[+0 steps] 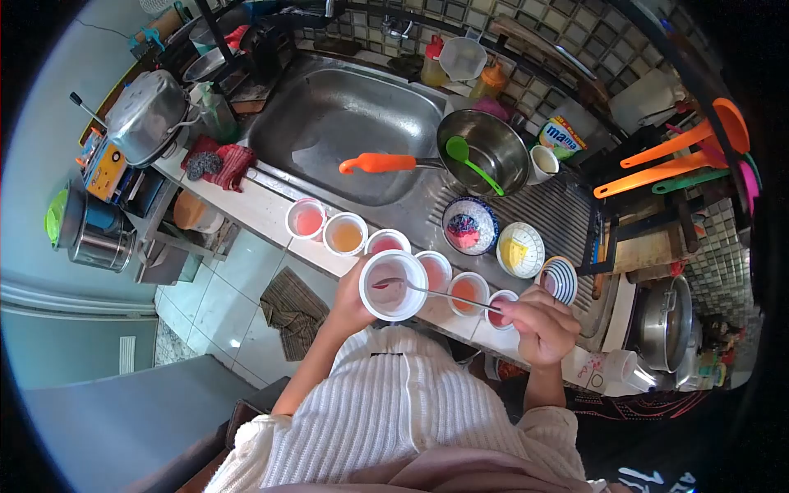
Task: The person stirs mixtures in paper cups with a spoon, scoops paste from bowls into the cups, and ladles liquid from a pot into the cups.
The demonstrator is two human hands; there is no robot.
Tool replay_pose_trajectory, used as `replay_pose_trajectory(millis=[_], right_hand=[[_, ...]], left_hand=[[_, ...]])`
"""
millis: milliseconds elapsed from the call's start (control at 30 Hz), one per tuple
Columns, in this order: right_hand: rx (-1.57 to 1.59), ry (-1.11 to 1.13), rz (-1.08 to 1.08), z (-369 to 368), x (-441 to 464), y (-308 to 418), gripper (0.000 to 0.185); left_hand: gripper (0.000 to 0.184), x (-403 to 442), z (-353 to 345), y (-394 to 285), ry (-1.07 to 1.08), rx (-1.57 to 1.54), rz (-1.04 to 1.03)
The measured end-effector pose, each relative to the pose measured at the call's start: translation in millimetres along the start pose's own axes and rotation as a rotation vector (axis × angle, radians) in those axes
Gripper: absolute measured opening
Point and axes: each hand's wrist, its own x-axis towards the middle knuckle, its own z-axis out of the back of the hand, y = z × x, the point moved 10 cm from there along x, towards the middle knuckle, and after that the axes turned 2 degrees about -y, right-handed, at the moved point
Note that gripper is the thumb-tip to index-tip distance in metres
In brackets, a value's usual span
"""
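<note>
A round white plastic cup [396, 302] is clasped in the left hand [349, 297]. A slender silver metal spoon [448, 294] is pinched in the right hand [540, 327], apart from the left, its long axis running leftward across the cup's rim.

Strong fisheye bend, black corners; moderate light; glare on sink [345, 111], upper centre, and floor tiles [220, 306], lower left.

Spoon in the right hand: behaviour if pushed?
The spoon looks metallic, so it's likely stiff. Being thin, it could twist in the right hand. Gripped well back, it may swing against the held cup.
</note>
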Motion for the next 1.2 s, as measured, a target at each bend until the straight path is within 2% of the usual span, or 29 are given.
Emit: replay_pose_trajectory(millis=[167,233,300,400,467,633,700,733,833,900,967,1033,1100,1167,1200], right_hand=[[-0.05,0.025,0.066,-5,-3,14,0.022],[-0.056,0.028,0.108,-6,-3,21,0.022],[-0.085,0.1,0.156,-13,-2,29,0.025],[-0.105,0.037,0.145,-4,2,29,0.027],[-0.105,0.072,0.134,-8,3,27,0.026],[-0.091,0.122,0.072,-26,15,13,0.019],[0.0,0.17,-0.161,-34,18,-11,0.023],[-0.004,0.166,-0.162,-33,21,-14,0.023],[0.16,0.185,-0.387,-29,23,-48,0.023],[0.269,0.139,-0.359,-24,32,-66,0.026],[0.279,0.001,-0.661,-12,36,-110,0.027],[0.052,-0.051,-0.623,-7,48,-153,0.025],[-0.285,-0.005,-0.525,-8,54,-210,0.023],[-0.661,0.267,-0.486,-32,46,-275,0.024],[-0.664,0.262,-0.487,-39,42,-295,0.024]], left_hand=[[0.057,-2,0,1,-0.011,0.06,-0.04],[0.056,-3,0,4,-0.016,-0.056,-0.026],[0.056,-3,0,3,-0.016,-0.007,-0.075],[0.058,-4,2,-4,-0.018,0.05,-0.125],[0.059,-4,2,-5,-0.013,0.057,-0.132],[0.062,-6,2,15,-0.008,0.042,-0.024],[0.062,-7,2,20,-0.018,-0.027,0.046],[0.063,-7,3,27,-0.032,-0.096,0.119],[0.063,-5,7,23,-0.04,-0.05,0.064],[0.063,-3,9,19,-0.041,-0.044,0.066],[0.063,-2,12,16,-0.062,-0.051,0.027],[0.063,-2,13,21,-0.069,-0.071,0.043],[0.064,-1,16,21,-0.084,-0.089,0.05],[0.064,2,16,18,-0.09,-0.102,0.047],[0.064,2,17,17,-0.099,-0.115,0.051]])
